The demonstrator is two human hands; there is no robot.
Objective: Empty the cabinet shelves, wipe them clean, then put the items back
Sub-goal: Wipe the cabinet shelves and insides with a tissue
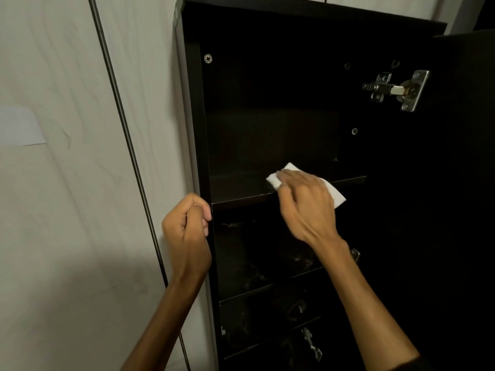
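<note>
— Where the pale wall [67, 183] ends, what is that big dark thing?

— It is a tall black cabinet [294, 36] with flat, smooth boards. Its left side edge runs straight down, just beside the wall. Its door [460, 183] stands open on the right, so the front is wide open for reaching in.

— What is inside it?

— Up top is one shelf [241, 194], dark and flat, with a thin front edge. I see nothing on it but a cloth and a hand. Lower shelves [267, 287] sit under it. They hold some dark things, but it is too dim to tell what they are.

— What is the white bit?

— That is a white cloth [276, 180], folded flat with sharp corners. It lies at the front edge of the top shelf, and one corner hangs past the edge.

— Who holds it?

— The right hand [305, 202] lies on top of it, fingers bent down over it and pressing it to the shelf. The left hand [187, 226] is curled into a fist, touching the cabinet's left front edge just below the shelf. I can't see anything in it.

— And the shiny things?

— A silver metal hinge [396, 89] joins the door up high. A small round screw [208, 58] sits at the top left inside.
</note>
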